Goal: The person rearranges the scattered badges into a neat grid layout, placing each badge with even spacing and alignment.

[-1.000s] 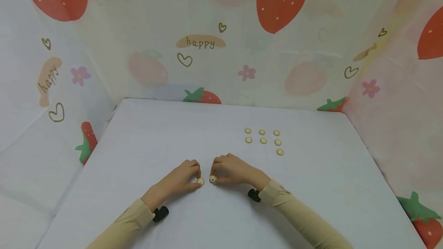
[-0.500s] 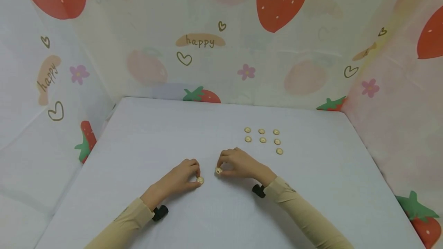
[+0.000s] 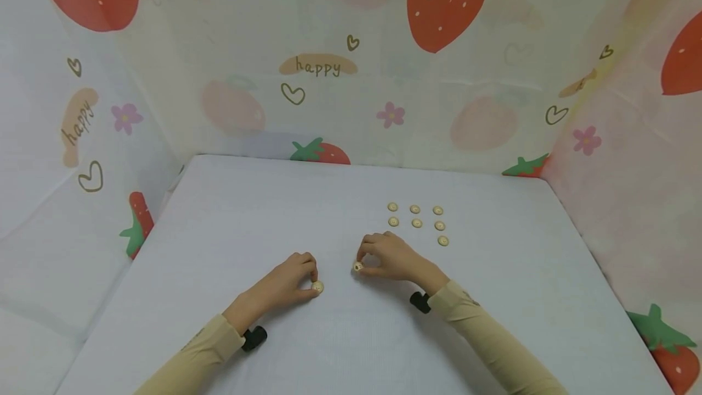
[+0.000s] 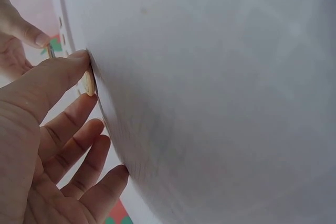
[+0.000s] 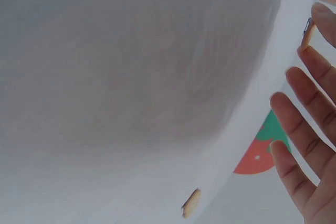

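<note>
At the table's middle, my left hand pinches a small round beige disc between thumb and forefinger. The left wrist view shows that disc lying flat against the white cloth, its edge between the two fingertips. Farther right, my right hand pinches a second beige disc, tilted on edge with a dark spot on the side facing me. A thin metal piece shows on its side in the right wrist view. The other fingers of both hands are spread loosely.
Several matching discs lie in rough rows at the back right; one disc sits nearest the right hand. White cloth covers the table. Strawberry-printed curtains stand at the back and sides.
My right hand has moved right and slightly away from me, carrying its disc away from the left hand. The left hand and its disc have stayed in place.
</note>
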Motion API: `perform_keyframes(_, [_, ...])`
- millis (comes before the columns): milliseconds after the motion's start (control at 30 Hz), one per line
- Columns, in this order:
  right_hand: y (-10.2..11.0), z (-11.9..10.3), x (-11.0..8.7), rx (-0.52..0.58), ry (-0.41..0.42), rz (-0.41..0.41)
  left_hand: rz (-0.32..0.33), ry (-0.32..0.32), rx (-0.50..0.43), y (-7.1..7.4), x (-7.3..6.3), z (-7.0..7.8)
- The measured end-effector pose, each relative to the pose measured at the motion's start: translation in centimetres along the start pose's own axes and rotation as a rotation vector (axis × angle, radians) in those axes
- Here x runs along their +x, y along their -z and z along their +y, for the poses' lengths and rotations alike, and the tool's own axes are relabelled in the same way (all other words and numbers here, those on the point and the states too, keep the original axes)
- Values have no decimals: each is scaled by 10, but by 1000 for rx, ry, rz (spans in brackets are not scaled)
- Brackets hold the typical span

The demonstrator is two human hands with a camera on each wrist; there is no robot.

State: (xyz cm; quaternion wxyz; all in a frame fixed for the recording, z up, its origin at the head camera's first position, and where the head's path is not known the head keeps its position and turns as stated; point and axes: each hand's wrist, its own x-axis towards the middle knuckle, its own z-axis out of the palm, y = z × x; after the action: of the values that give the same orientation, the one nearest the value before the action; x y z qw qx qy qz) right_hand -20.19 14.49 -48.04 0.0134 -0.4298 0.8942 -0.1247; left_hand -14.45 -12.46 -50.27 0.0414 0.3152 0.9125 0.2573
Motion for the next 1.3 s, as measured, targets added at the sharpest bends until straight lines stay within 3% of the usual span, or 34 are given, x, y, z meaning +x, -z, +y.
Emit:
perform_keyframes(300, [5, 7, -9, 2, -64, 33, 5, 14, -7, 0, -1, 1])
perform_keyframes(867, [7, 25, -23, -116, -175, 126, 3, 11, -21, -1, 1, -1])
perform_keyframes(1300, [11, 35, -35, -99, -256, 146, 5, 17, -15, 0, 0, 0])
